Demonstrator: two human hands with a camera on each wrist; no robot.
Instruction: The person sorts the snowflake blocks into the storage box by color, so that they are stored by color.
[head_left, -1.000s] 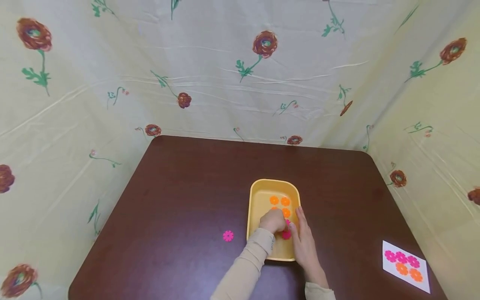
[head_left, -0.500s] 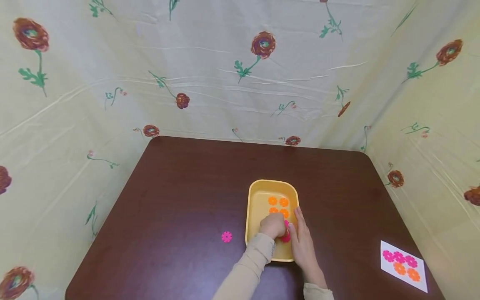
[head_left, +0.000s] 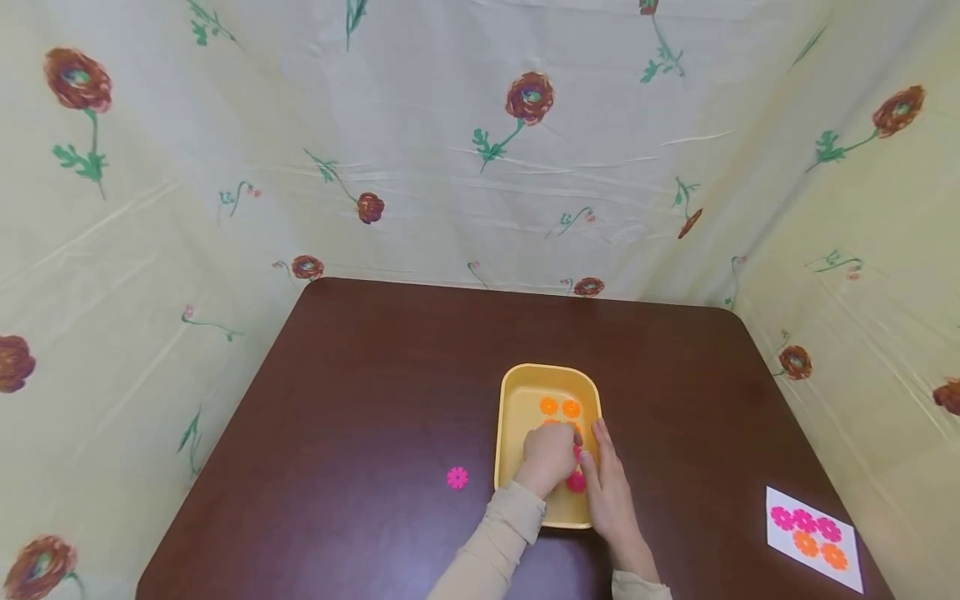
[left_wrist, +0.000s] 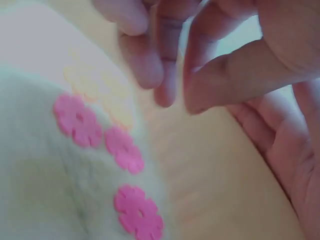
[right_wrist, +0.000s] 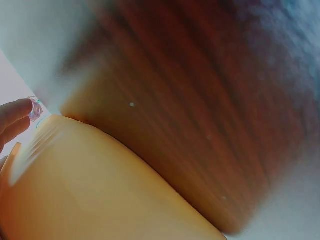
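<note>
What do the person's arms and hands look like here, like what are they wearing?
Both arms are in long beige sleeves with soft ribbed cuffs that end at the wrists: the left sleeve shows most of its length, the right sleeve only its cuff. The left hand and right hand are bare, with no gloves, rings or watch to be seen.

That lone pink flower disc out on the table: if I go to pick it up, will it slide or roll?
The pink flower disc lies flat on the glossy table, so it probably slides rather than rolls. It looks thin and small, likely very light and hard to pinch. Its notched edge may give fingertips some purchase.
</note>
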